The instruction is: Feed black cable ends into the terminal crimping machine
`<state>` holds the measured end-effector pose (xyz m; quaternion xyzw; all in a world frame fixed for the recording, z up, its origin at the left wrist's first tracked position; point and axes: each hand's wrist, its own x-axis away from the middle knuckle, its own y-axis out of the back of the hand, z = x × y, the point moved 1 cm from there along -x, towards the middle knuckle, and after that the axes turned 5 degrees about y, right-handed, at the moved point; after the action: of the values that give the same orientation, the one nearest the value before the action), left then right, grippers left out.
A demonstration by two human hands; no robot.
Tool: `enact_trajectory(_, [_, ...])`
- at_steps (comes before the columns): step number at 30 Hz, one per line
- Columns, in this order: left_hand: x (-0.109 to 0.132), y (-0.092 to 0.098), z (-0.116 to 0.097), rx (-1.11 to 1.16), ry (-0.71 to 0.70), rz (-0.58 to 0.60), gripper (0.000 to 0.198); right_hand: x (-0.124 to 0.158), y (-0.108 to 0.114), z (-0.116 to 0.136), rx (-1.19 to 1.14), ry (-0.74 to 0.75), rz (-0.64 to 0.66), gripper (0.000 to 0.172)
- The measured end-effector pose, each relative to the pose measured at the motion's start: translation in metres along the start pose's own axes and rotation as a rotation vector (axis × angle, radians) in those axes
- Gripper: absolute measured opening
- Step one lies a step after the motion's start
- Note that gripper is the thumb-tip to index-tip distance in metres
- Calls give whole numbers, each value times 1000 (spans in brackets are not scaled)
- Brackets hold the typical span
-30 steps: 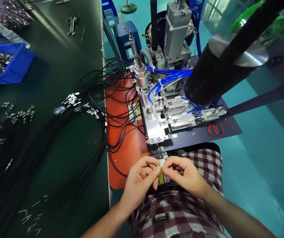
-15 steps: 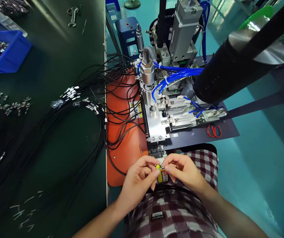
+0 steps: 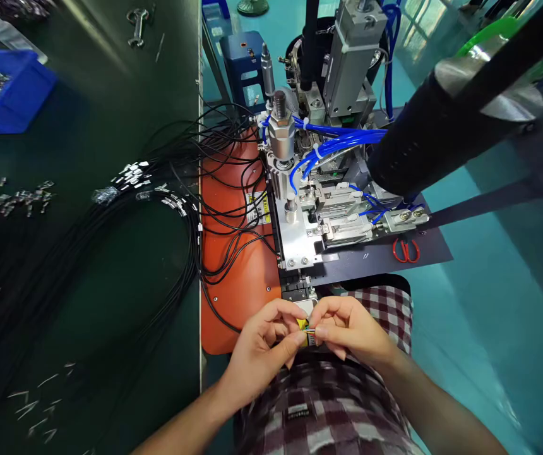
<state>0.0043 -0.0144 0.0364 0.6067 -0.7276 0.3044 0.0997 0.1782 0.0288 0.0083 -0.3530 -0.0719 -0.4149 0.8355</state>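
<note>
My left hand (image 3: 264, 344) and my right hand (image 3: 347, 328) meet just below the front of a small metal machine (image 3: 319, 221). Both pinch the thin coloured wire ends (image 3: 308, 329) of a cable between thumb and fingertips. The wires show yellow, green and red strands. A yellow label (image 3: 302, 325) on the machine's front sits right behind the fingers. My checked shirt (image 3: 319, 404) lies under the hands.
A bundle of black cables (image 3: 158, 208) with metal ends spreads over the dark green table (image 3: 86, 126) and the orange plate (image 3: 238, 278). A blue bin (image 3: 11, 95) of metal parts stands far left. Red scissors (image 3: 406, 250) lie right of the machine. Blue hoses (image 3: 338, 142) loop above.
The view has shifted slightly. Both hands stay together at the machine's front, working the wire ends with small finger movements.
</note>
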Motion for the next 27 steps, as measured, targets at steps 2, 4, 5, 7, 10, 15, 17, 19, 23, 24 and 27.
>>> enact_trajectory(2, [1, 0, 1, -11, 10, 8, 23, -1, 1, -2, -39, -3, 44, 21])
enact_trajectory(4, [1, 1, 2, -16, 11, 22, 24, -1, 2, -3, -90, -14, 87, 20])
enact_trajectory(5, [2, 1, 2, -20, 10, 28, 23, -1, 2, -3, -118, -25, 106, 20])
enact_trajectory(7, [2, 2, 2, -27, -2, 48, 21, -2, 2, -3, -170, -61, 137, 21])
enact_trajectory(10, [2, 2, 1, -10, -37, 100, 16, -1, -1, -1, -235, -134, 162, 22])
enact_trajectory(15, [2, 4, 1, 20, -84, 156, 13, -1, -4, -1, -253, -168, 168, 20])
enact_trajectory(17, [3, 4, 2, 19, -82, 162, 13, 0, -4, -2, -250, -161, 168, 21])
enact_trajectory(19, [2, 4, 3, 14, -68, 155, 14, 2, -3, -2, -223, -127, 144, 22])
enact_trajectory(23, [1, 3, 7, 11, -22, 120, 17, 5, 0, 0, -99, -35, 54, 20])
enact_trajectory(24, [0, 3, 7, 6, -10, 112, 18, 6, 1, 0, -69, -23, 41, 19])
enact_trajectory(27, [-1, 2, 7, -25, 6, 90, 20, 6, 4, 1, -13, -1, 41, 19])
